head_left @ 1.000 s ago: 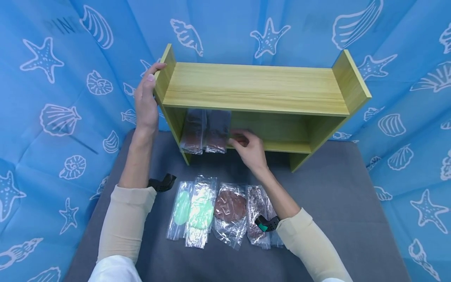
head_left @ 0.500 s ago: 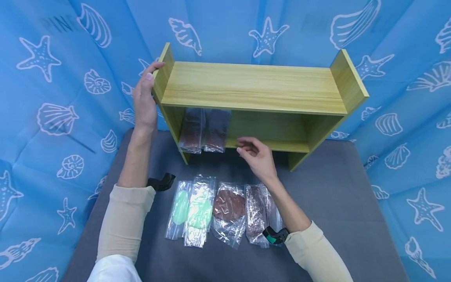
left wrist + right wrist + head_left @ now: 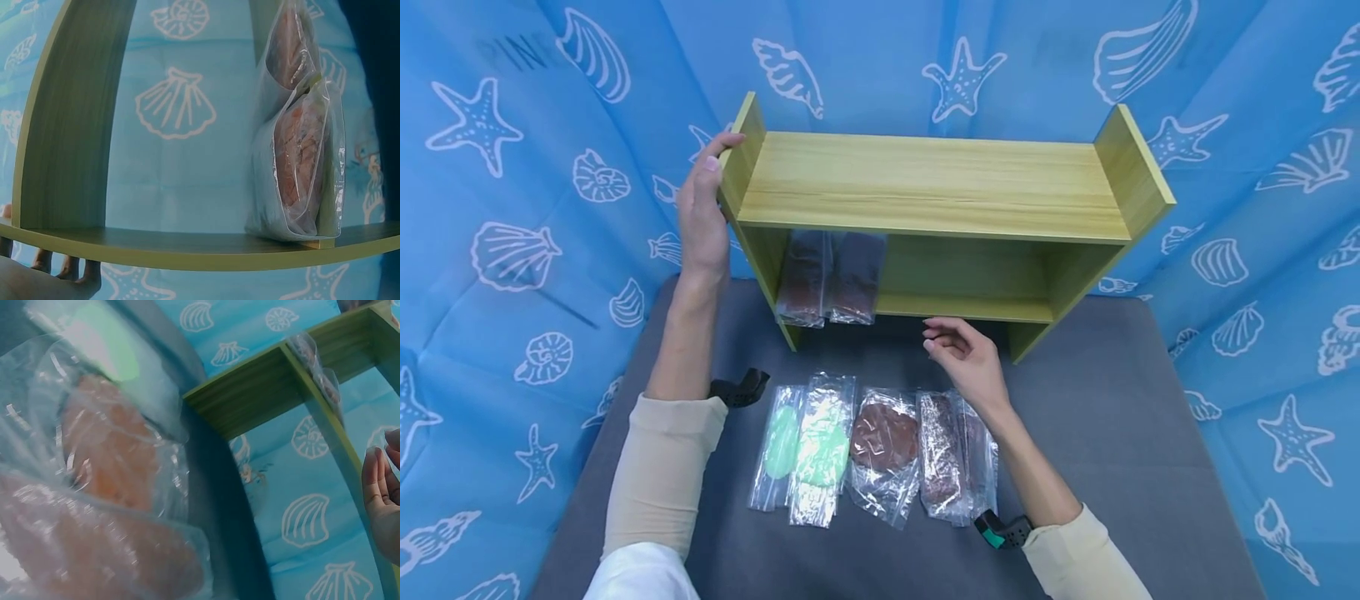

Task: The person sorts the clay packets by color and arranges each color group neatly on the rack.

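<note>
At the left my left hand [image 3: 703, 217] holds the side panel of a light wooden shelf unit [image 3: 925, 185], one finger over its edge. The left wrist view shows its fingers [image 3: 67, 267] against the panel. On the lower board two clear zip bags [image 3: 802, 283] with reddish-brown contents stand side by side at the left end. My right hand [image 3: 972, 360] hovers in front of the lower board, fingers loosely bent and nothing between them. Below it lie clear bags, among them a bag with a round brown piece [image 3: 886, 437].
Two bags with pale green pieces [image 3: 822, 454] lie at the left of the row on the grey table [image 3: 1112, 467]. More brown-filled bags [image 3: 942, 458] lie at its right end. A blue shell-print curtain [image 3: 865, 67] hangs behind the shelf unit.
My right hand has drawn away from the bags on the lower board, moving right and toward me. The left hand keeps its hold on the panel. Both shelved bags stay put.
</note>
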A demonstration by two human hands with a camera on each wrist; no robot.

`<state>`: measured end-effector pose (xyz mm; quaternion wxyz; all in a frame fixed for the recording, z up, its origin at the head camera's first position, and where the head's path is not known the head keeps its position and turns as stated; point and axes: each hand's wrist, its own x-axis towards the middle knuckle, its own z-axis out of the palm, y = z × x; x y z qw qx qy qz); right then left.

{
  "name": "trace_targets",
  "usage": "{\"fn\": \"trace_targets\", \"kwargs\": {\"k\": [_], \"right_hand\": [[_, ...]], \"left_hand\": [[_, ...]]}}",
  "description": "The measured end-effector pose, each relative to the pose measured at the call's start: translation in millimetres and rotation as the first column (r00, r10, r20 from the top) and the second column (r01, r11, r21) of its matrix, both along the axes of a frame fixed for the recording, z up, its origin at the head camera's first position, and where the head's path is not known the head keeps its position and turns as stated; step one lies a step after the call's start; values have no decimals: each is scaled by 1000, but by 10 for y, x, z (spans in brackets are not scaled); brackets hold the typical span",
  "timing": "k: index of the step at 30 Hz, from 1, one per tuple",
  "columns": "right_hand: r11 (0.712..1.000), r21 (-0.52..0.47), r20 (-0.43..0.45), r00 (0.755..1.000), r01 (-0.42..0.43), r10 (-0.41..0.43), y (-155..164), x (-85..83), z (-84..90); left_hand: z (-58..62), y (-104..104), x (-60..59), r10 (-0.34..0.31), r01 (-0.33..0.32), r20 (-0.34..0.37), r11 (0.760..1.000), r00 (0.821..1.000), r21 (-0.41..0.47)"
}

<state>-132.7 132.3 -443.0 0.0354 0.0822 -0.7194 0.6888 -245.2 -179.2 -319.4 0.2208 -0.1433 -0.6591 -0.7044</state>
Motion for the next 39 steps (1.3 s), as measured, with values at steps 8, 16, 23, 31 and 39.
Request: {"fn": "trace_targets", "kwargs": {"k": [8,16,23,31,39], "right_hand": [[1000,19,-1,1000,16,-15,185,90,-337],[998,55,55,998,17,-20,314,250,-451],[998,55,93,995,13,-18,373,409,-591],[998,60,110,994,19,-26,391,584,-752],[997,65,159,987,30,-40,410,737,-890]], "left_hand": [[-11,3,-13,-14,14,2,1000,1000,28],[-22,7,-22,-3,3,-1,1000,1000,31],[-18,18,-20,-3,3,1,999,1000,35],[-2,17,-26,-9,10,-9,999,1000,34],[94,82,119,-3,2,3,1000,1000,21]]}}
